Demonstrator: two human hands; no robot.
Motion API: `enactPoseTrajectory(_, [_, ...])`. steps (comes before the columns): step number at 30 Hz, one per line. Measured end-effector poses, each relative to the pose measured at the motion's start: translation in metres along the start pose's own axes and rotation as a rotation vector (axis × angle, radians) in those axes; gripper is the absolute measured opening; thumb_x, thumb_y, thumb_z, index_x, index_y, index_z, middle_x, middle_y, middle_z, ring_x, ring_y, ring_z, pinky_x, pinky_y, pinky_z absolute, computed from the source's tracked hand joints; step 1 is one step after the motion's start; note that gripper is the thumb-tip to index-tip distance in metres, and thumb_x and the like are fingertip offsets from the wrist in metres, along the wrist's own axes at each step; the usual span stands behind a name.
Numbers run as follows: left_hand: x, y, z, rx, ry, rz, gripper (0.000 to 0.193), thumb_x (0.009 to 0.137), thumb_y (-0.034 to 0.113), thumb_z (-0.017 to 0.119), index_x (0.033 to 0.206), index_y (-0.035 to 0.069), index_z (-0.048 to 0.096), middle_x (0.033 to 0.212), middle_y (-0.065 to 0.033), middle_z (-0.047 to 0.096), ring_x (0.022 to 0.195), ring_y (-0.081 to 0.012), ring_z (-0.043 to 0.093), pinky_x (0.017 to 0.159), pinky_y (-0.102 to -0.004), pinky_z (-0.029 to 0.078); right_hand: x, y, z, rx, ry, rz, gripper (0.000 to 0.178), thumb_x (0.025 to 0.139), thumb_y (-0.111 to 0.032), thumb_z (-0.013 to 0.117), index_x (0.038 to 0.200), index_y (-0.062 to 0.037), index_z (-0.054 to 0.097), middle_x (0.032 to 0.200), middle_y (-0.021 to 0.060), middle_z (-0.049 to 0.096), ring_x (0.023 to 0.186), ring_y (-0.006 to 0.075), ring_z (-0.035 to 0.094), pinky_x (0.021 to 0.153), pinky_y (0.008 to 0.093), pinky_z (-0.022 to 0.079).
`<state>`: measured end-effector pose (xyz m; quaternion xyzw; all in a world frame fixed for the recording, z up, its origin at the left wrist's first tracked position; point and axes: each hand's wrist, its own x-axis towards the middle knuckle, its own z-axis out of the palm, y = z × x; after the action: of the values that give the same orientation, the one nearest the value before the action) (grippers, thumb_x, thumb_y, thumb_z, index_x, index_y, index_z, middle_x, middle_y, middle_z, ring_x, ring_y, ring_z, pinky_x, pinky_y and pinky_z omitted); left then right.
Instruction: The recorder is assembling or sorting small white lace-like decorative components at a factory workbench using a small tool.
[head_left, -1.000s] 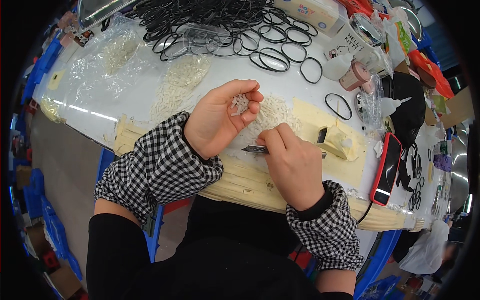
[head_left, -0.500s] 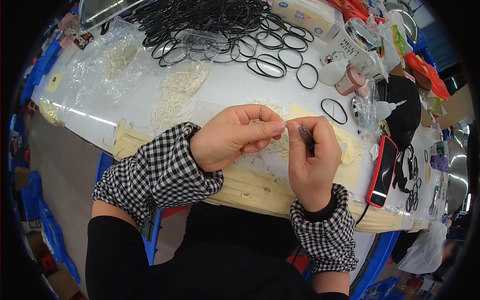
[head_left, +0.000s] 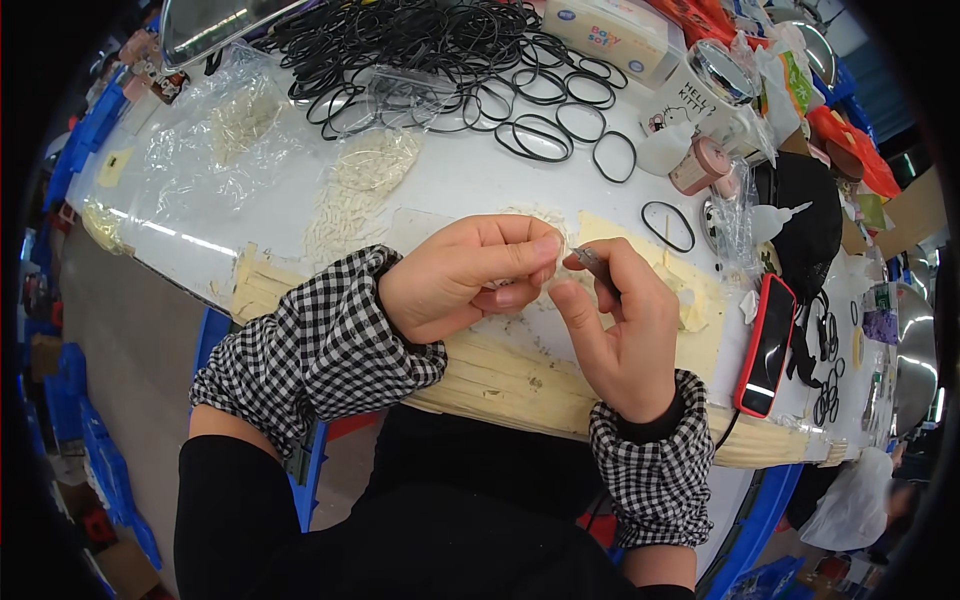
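Note:
My left hand is closed, thumb and forefinger pinched on a small whitish piece whose kind I cannot make out. Right beside those fingertips, my right hand keeps a small dark grey metal tool tucked under its curled fingers, the thumb held apart below. The tool's tip points toward the pinched piece. Beneath both hands, small white pieces lie scattered on the white table. A larger heap of such slim white pieces spills from a clear plastic bag beyond my left wrist.
Black rubber-band-like loops pile up at the far side, with a single loop nearer. At right stand a white cup, a pink jar and a red-cased phone. Yellowish tape covers the table's near edge.
My right thumb has come away from the metal tool and dropped lower, opening a gap. The tool has tilted, its tip now toward my left fingertips. My left hand has hardly moved.

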<state>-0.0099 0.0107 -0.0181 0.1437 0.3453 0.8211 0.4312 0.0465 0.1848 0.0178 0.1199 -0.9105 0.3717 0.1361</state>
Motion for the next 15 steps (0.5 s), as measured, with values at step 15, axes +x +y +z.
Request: enactPoseTrajectory(15, [-0.0003, 0.0001, -0.0016, 0.004, -0.044, -0.026, 0.019, 0.095, 0.022, 0.054, 0.091, 0.004, 0.057, 0.074, 0.0029, 0.050, 0.056, -0.0018, 0.038, 0.051, -0.0166, 0.029, -0.0004, 0.0001, -0.0015, -0.118, -0.026, -0.059, 0.037, 0.082, -0.035, 0.068, 0.068, -0.0051, 0.051, 0.059, 0.0054, 0.052, 0.051, 0.0213, 0.051, 0.045, 0.0315, 0.039])
